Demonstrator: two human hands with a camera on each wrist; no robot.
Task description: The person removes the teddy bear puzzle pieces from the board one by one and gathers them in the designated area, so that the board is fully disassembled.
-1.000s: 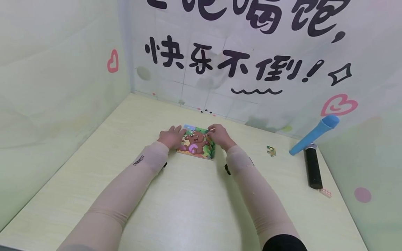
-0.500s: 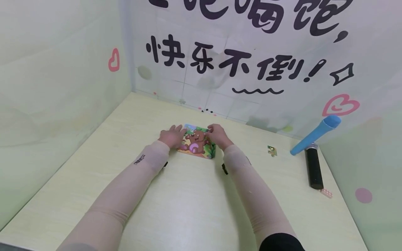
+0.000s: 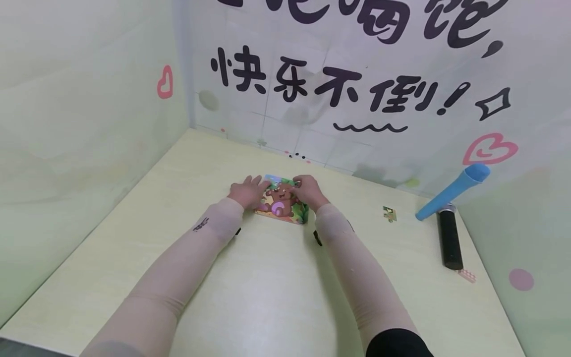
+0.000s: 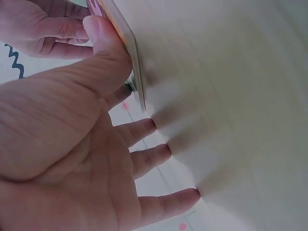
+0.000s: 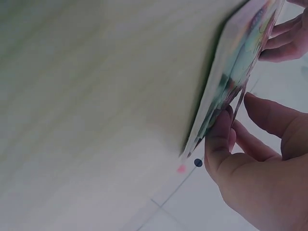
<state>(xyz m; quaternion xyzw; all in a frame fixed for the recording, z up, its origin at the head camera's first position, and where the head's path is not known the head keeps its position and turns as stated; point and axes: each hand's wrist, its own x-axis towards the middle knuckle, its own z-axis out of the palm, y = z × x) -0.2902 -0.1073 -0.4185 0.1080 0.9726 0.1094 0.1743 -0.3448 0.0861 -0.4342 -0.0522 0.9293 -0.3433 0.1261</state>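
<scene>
Head view: we see the puzzle point(image 3: 281, 207) far on the table point(image 3: 267, 277), left hand point(image 3: 247, 192) spread, thumb on the puzzle's left side, right hand point(image 3: 312, 191) pinching a piece point(image 5: 238, 106) at the far right corner.

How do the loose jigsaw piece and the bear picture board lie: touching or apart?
Apart: the head view shows tabletop between the loose jigsaw piece and bear picture board.

R fingers point(image 5: 219, 139) pinching thin pc point(image 5: 239, 103) at pic board point(image 5: 240, 67), pale tbl point(image 5: 96, 110) beneath, L fingers point(image 5: 281, 50) beyond
</scene>
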